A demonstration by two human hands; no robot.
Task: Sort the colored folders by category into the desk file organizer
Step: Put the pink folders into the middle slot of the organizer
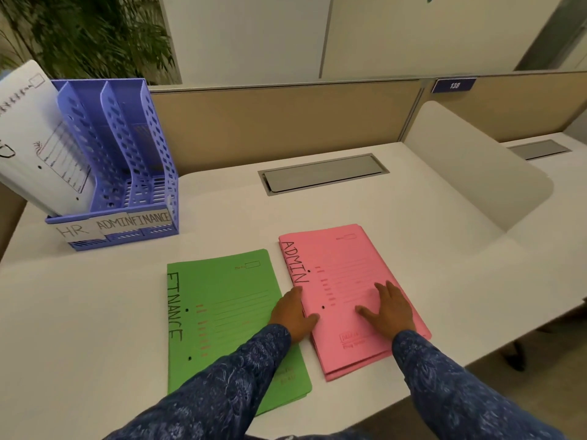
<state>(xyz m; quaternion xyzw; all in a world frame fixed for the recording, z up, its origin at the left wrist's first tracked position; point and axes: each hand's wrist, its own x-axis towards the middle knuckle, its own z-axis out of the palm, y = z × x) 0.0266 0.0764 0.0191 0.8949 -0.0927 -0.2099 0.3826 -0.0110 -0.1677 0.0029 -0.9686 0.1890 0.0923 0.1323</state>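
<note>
Pink folders [346, 281], stacked on the table [95, 312], run 11 to 5 o'clock; the left hand [293, 315] pinches their left edge, the right hand [389, 309] lies spread on top. The organizer [136, 138] stands at 10 o'clock, nearer the left.

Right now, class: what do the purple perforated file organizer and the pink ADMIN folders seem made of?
Purple perforated file organizer: likely moulded plastic, smooth; its thin walls carry regular slots. Pink ADMIN folders: apparently matte card; thin flat stacked sheets, no shine.
</note>
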